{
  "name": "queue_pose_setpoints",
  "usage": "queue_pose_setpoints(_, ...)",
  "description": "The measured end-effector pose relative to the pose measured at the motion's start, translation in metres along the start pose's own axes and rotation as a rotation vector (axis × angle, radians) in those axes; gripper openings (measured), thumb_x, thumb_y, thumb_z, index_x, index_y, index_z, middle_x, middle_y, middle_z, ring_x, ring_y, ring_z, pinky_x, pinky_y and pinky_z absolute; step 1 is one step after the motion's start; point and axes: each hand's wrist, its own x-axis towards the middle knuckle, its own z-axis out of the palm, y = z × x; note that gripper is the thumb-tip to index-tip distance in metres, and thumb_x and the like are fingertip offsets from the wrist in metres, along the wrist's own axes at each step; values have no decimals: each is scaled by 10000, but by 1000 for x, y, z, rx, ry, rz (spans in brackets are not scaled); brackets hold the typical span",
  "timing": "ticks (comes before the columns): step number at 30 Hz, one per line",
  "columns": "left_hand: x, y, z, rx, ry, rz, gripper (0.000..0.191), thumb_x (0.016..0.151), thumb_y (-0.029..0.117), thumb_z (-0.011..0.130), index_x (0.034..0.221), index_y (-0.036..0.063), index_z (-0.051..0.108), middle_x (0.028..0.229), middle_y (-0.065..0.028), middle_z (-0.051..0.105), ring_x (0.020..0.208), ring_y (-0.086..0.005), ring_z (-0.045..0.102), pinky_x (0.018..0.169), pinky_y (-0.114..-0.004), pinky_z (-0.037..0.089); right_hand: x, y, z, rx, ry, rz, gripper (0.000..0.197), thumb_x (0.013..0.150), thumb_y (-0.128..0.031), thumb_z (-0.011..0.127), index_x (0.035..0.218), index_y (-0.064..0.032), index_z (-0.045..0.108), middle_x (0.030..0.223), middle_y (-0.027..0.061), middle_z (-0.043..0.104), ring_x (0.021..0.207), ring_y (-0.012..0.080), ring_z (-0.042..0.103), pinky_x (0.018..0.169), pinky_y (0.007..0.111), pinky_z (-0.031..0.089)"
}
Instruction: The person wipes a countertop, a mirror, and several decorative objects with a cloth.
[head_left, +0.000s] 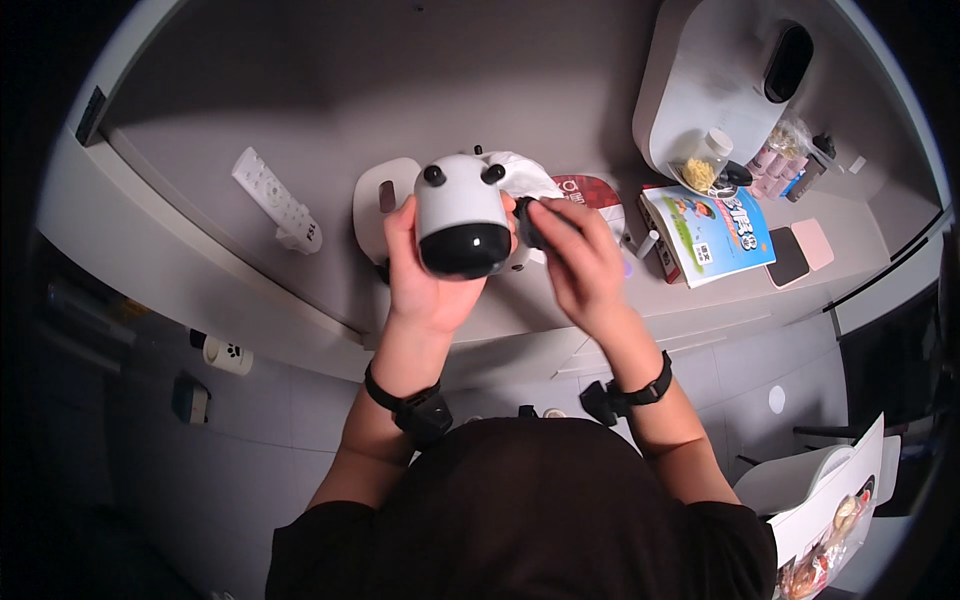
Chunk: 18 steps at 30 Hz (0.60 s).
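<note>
My left hand (431, 285) holds a rounded white plastic device (460, 202) with a glossy black end and two black knobs. Just right of it, my right hand (585, 259) grips a small black part (531, 223), slightly blurred and mostly covered by the fingers. Whether that part touches the device cannot be told. Behind both hands on the shelf lie a white rounded object (371, 199) with a dark oval, a crumpled white bag (525, 174) and a red and white printed item (592, 196), all partly hidden.
A white remote control (274, 196) lies on the left of the shelf. To the right are stacked books (712, 236) under a dish with a clear jar (705, 165), a large white appliance (705, 82), a small white cylinder (646, 244) and a dark phone-like slab (787, 259).
</note>
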Motion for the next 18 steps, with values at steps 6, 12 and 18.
queue_pose_setpoints(6, -6, 0, -16, 5, -2, -78, 567, 953, 417, 417, 1376, 40, 441, 1278, -185, 546, 1032, -305, 577, 873, -431, 477, 41, -27, -37, 240, 42, 184, 284, 834, -53, 645, 1115, -15, 650, 1107, 143, 578, 963, 222, 593, 769, 302, 511)
queue_pose_setpoints(12, -8, -7, -4, 333, 125, 52, 505, 969, 309, 354, 1400, 54, 418, 1372, -106, 504, 1261, -237, 496, 1049, -393, 415, 89, -35, -12, 236, -328, -242, 210, 820, -57, 668, 1027, -68, 700, 1056, 104, 613, 983, 282, 613, 823, 334, 499)
queue_pose_setpoints(18, -25, 27, -40, -84, -32, 22, 698, 922, 520, 437, 1395, 7, 400, 1301, -223, 517, 924, -339, 590, 779, -430, 512, 43, 27, -35, 229, -327, 159, 195, 854, 18, 627, 1039, 12, 686, 1046, 101, 613, 938, 194, 609, 771, 298, 495)
